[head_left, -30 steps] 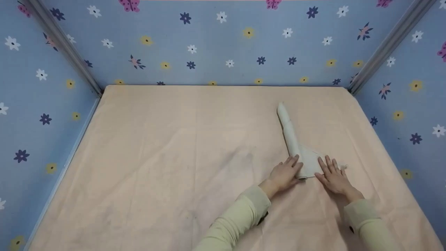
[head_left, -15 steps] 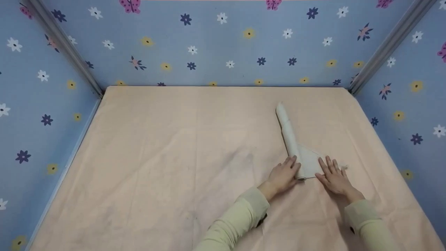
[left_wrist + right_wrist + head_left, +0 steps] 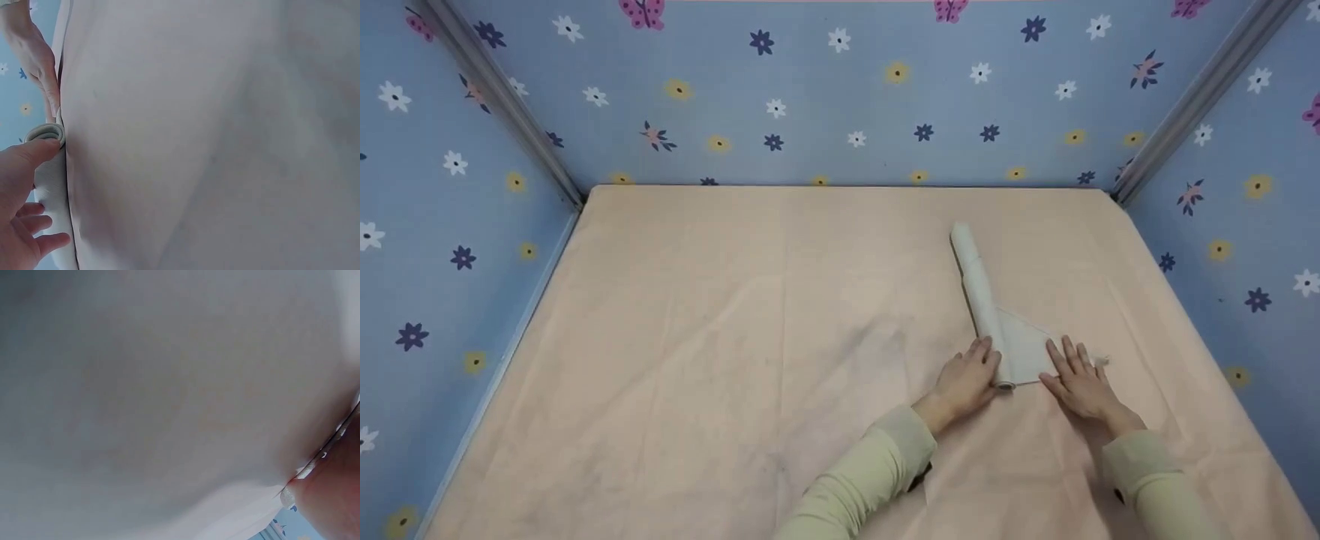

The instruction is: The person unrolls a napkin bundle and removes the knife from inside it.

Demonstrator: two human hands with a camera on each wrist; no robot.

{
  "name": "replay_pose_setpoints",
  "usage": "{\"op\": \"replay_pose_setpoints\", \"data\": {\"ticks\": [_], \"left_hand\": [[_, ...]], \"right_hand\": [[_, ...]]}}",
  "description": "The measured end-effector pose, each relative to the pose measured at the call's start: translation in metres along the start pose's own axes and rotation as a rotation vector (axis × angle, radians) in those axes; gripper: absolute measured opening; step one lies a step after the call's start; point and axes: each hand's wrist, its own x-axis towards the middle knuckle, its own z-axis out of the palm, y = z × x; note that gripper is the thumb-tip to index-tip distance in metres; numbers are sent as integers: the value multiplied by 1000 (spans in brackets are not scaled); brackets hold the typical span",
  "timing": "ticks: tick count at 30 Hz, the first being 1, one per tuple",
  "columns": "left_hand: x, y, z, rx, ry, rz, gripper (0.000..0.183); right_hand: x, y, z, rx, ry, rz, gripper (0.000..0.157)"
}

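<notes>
A pale, greenish-white rolled cloth [image 3: 976, 289] lies slanting on the right half of the covered table, with a tapering flap [image 3: 1024, 345] spread out to its right. My left hand [image 3: 969, 379] holds the near part of the roll. In the left wrist view, the thumb of that hand [image 3: 22, 180] touches the spiral end of the roll [image 3: 48, 134], and its bent fingers reach over the side. Flat on the flap's narrow right part, my right hand [image 3: 1084, 382] presses with spread fingers. A short cord end [image 3: 1102, 361] pokes out beyond it.
A peach cloth [image 3: 697, 337] with creases and grey smudges covers the table. Blue flowered panels [image 3: 825, 97] stand at the back and both sides, with grey metal posts [image 3: 502, 97] at the corners.
The roll and my left hand have shifted slightly left, and more of the flat flap shows between the hands. My right hand stays in place.
</notes>
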Motion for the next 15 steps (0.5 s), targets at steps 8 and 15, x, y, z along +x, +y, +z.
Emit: {"op": "replay_pose_setpoints", "data": {"ticks": [8, 15], "left_hand": [[-2, 1, -1, 3, 15, -4, 48], [-3, 4, -3, 49, -5, -6, 56]], "right_hand": [[-1, 0, 1, -2, 4, 3, 66], [-1, -1, 1, -2, 9, 4, 66]]}}
